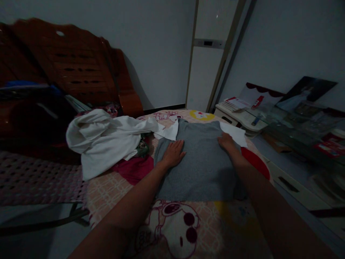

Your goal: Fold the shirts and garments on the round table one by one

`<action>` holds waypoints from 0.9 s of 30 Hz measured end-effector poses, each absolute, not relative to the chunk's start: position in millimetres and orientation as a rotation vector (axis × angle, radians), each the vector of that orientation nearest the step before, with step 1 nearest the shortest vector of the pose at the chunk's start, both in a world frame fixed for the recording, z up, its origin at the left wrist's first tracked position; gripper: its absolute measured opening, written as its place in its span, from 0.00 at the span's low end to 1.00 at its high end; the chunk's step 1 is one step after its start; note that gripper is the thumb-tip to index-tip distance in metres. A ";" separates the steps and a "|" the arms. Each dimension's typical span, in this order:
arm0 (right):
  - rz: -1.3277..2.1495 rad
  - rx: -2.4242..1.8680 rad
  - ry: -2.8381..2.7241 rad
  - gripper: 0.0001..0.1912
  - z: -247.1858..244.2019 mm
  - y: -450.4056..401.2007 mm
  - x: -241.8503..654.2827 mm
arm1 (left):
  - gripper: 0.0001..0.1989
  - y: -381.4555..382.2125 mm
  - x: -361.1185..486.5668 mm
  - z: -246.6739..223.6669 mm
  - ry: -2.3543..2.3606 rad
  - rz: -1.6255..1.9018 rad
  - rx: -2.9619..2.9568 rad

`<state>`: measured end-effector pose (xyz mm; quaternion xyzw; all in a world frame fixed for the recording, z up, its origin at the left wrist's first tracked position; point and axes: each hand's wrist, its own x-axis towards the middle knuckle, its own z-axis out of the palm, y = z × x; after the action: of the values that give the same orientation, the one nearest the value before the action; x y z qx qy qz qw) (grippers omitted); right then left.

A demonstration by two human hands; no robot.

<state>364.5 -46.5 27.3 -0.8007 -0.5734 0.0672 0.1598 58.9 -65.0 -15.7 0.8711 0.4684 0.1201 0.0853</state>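
Patterned cloth [105,190] bore one grey knit garment [201,165] at centre, your left hand [174,154] flattened on its left side, your right hand [226,141] curled at its far-right edge, hold unclear, with white fabric [105,144] heaped left.

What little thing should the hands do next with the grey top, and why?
I'd probably have the right hand fold the white cloth inward over the grey top. That white bit sticks out past the top's right edge, and the right hand is already close to it. The left hand lies flat on the top, so it could help hold things steady.
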 end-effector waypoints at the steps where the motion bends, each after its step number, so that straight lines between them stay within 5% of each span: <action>1: 0.218 -2.290 -1.683 0.25 21.8 -49.6 352.0 | 0.32 -64.9 58.8 -16.4 1.396 0.359 2.602; 11: -0.005 -2.057 -2.143 0.30 -16.3 -78.7 312.3 | 0.32 -24.5 44.5 -14.1 1.269 0.271 2.635; 17: -0.022 -2.067 -2.146 0.29 -21.3 -73.0 315.8 | 0.27 14.4 17.5 4.1 1.955 0.675 2.158; 27: -0.030 -2.098 -2.117 0.29 -17.9 -84.7 324.4 | 0.30 -32.9 38.7 -10.4 1.669 0.303 2.513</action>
<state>324.4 -84.7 -17.9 -0.7016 -0.7080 -0.0101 0.0805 38.7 -32.9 -10.4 0.8277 0.5495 0.0996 0.0547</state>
